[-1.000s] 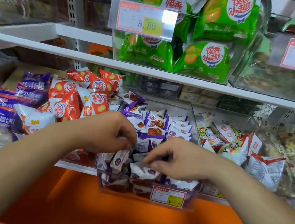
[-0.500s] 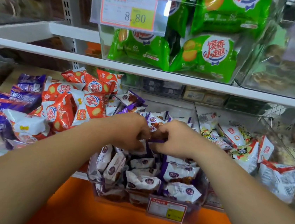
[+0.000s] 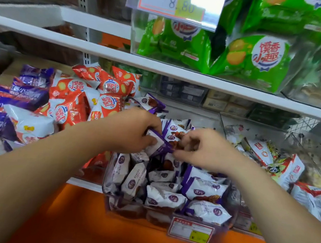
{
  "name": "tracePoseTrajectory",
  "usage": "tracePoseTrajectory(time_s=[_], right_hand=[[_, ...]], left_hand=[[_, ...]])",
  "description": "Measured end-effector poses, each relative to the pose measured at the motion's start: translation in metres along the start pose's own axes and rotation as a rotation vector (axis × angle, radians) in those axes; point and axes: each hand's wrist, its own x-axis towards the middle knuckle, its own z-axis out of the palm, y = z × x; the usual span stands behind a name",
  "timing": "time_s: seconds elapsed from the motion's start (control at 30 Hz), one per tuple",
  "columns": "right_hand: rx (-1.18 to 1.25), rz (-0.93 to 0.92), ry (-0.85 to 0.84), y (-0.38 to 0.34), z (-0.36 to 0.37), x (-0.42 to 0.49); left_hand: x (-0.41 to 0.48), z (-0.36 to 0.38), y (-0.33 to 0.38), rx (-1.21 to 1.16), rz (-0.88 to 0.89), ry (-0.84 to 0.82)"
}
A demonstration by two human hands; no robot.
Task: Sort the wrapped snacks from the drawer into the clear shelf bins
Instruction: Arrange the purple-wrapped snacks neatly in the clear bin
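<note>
A clear shelf bin (image 3: 107,191) in the middle of the lower shelf is heaped with several white-and-purple wrapped snacks (image 3: 204,189). Both hands hover over the middle of this bin. My left hand (image 3: 134,130) grips one white-and-purple snack packet (image 3: 158,143) by its upper end. My right hand (image 3: 198,147) pinches the same packet at its purple lower end, fingers curled. The packet is held just above the pile.
Left of the bin lie orange-and-white snack bags (image 3: 106,93) and purple packets (image 3: 24,94). A clear bin with mixed white packets (image 3: 262,151) stands to the right. Green bags (image 3: 258,58) fill a bin on the upper shelf behind a price tag (image 3: 175,1). An orange ledge (image 3: 114,234) runs below.
Both hands moved from the front of the bin back to its middle and came together. They now hold one white-and-purple packet lifted off the pile.
</note>
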Motion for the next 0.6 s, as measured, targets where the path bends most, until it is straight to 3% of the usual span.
tracePoseTrajectory(time_s=[0.1,0.17,0.23,0.4,0.5,0.6], right_hand=[[-0.290,0.025,0.002,-0.006,0.011,0.000],[-0.342,0.047,0.047,-0.008,0.016,0.001],[-0.231,0.058,0.079,-0.008,0.018,0.001],[0.447,0.102,0.278,-0.010,0.000,-0.004],[0.575,0.140,0.461,-0.003,-0.011,-0.006],[0.534,0.140,0.542,0.007,-0.018,-0.007]], left_hand=[[-0.003,0.001,0.001,0.019,-0.013,0.006],[-0.004,0.001,0.002,-0.011,-0.025,0.019],[-0.006,0.000,0.004,-0.085,-0.050,0.042],[-0.006,-0.003,0.012,-0.309,-0.119,0.114],[-0.003,-0.004,0.019,-0.371,-0.144,0.169],[0.000,-0.003,0.025,-0.413,-0.184,0.180]])
